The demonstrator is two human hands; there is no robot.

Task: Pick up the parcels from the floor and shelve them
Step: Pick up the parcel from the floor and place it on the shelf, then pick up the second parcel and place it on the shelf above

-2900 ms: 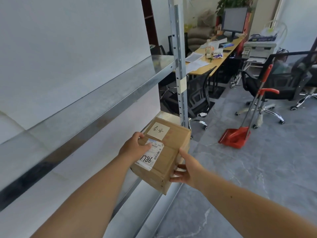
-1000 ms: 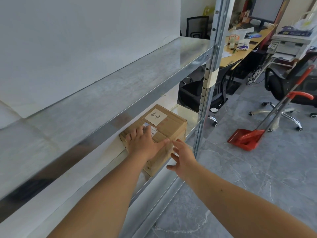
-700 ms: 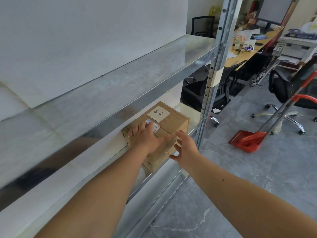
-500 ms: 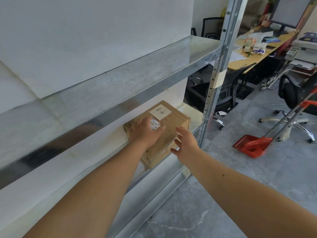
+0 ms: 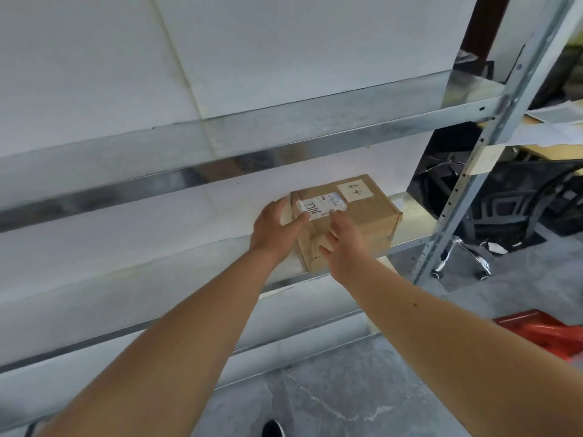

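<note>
A brown cardboard parcel point(image 5: 369, 216) with a white shipping label and a pale handwritten sticker lies on the middle metal shelf point(image 5: 407, 225), near its right end. My left hand point(image 5: 276, 230) lies against the parcel's left side, thumb on the label. My right hand point(image 5: 344, 244) presses flat on the near face and top edge, fingers spread. Both hands touch the box; neither lifts it off the shelf.
A higher metal shelf point(image 5: 284, 127) runs above the parcel. The rack's upright post point(image 5: 473, 171) stands at the right. Behind it are a black office chair point(image 5: 511, 209) and a desk with papers. A red dustpan point(image 5: 542, 332) lies on the grey floor at right.
The parcel went from my hands onto the middle shelf and has turned so its label faces me squarely. My right hand has come onto the box. My view swung left toward the rack.
</note>
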